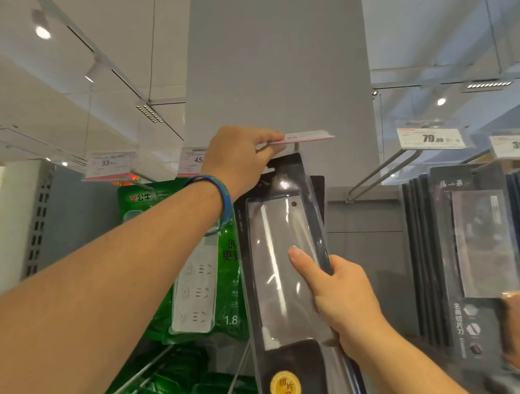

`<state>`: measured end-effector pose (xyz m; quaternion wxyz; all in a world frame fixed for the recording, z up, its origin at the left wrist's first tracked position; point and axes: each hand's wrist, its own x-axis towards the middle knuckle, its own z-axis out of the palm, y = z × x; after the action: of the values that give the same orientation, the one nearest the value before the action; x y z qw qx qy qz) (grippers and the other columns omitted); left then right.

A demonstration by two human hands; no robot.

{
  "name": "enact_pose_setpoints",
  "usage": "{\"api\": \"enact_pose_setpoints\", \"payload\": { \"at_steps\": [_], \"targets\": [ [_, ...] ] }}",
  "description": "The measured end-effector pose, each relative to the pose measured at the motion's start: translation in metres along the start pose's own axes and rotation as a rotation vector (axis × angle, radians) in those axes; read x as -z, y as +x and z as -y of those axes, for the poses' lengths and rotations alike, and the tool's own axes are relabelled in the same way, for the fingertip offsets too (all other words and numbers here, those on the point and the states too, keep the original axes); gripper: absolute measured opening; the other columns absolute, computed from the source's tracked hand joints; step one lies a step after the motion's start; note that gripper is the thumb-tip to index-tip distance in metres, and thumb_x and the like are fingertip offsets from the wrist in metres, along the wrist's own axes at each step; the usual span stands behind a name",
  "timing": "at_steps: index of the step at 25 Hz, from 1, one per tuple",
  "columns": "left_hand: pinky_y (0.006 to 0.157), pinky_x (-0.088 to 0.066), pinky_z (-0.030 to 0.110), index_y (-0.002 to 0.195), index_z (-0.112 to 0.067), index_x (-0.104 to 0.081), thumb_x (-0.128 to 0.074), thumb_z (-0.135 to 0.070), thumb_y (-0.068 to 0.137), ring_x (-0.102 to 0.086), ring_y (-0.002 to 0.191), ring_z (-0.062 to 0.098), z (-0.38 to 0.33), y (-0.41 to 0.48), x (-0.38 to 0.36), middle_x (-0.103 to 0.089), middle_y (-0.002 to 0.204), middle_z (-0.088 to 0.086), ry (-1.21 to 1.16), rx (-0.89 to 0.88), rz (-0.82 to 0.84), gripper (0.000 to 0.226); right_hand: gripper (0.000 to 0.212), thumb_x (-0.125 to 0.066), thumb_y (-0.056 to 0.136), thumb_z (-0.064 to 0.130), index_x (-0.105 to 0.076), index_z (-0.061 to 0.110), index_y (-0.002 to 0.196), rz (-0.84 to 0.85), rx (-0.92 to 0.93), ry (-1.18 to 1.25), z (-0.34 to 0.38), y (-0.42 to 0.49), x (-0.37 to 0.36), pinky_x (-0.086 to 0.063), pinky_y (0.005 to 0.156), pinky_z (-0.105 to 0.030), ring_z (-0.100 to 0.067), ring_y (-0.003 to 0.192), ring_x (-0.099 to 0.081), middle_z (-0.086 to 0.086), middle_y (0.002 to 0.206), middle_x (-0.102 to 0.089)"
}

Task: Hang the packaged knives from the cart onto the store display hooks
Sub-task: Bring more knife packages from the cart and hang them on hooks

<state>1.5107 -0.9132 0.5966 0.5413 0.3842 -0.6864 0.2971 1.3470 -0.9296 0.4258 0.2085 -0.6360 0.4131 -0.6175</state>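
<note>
right hand (345, 300) grips the packaged knife (285, 258) by its right edge, thumb across the clear front, holding it upright with its hang slot just under the price tag (307, 136). left hand (241, 160) pinches that tag's near end. the hook beneath is mostly hidden. hanging looks underway; next, the slot must find the hook's tip and slide back.

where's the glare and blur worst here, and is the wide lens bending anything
Head view: white glare streaks cross the clear plastic of the packaged knife in the right hand, hiding part of the blade; the hanging knife packs at the right edge are smeared with blur; the wide lens swells the left forearm near the lower left corner; the ceiling spotlight blows out white.
</note>
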Motion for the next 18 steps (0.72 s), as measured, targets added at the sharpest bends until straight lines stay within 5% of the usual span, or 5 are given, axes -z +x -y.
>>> {"api": "enact_pose_setpoints", "payload": {
  "at_steps": [5,10,13,18],
  "targets": [
    [0.096,-0.052,0.033,0.126,-0.029,-0.069,-0.060,-0.040,0.098,-0.065,0.105,0.013,0.001,-0.001,-0.001,-0.071,0.123,-0.007,-0.011,0.000,0.002,0.032,0.079,-0.068,0.073,0.078,-0.069,0.003,0.097,-0.017,-0.003,0.010,-0.003,0.004,0.014,-0.059,0.078,-0.055,-0.037,0.088,-0.071,-0.013,0.090,-0.074],
    [0.100,-0.051,0.034,0.127,-0.026,-0.068,-0.061,-0.038,0.098,-0.064,0.113,0.014,0.002,-0.002,-0.003,-0.069,0.128,-0.007,-0.008,-0.017,-0.014,0.032,0.064,-0.064,0.074,0.078,-0.058,0.016,0.064,-0.093,-0.031,0.079,-0.002,0.010,0.022,-0.040,0.039,-0.020,-0.003,0.040,-0.056,0.010,0.050,-0.063],
    [0.098,-0.052,0.033,0.128,-0.026,-0.068,-0.061,-0.038,0.098,-0.064,0.112,0.015,0.002,-0.002,-0.004,-0.069,0.128,-0.006,0.008,-0.039,-0.021,0.033,0.064,-0.063,0.077,0.078,-0.058,0.015,0.065,-0.098,-0.053,0.087,-0.001,0.015,0.031,-0.037,0.041,-0.021,-0.003,0.038,-0.053,0.009,0.048,-0.061],
    [0.070,-0.051,0.020,0.126,-0.027,-0.069,-0.063,-0.039,0.096,-0.065,0.081,0.011,0.003,0.000,-0.005,-0.071,0.122,-0.009,-0.010,-0.059,-0.038,0.033,0.066,-0.066,0.075,0.077,-0.065,0.011,0.072,-0.135,-0.087,0.014,-0.006,0.029,0.037,-0.042,0.052,-0.028,-0.017,0.059,-0.064,0.002,0.063,-0.068]
  ]
}}
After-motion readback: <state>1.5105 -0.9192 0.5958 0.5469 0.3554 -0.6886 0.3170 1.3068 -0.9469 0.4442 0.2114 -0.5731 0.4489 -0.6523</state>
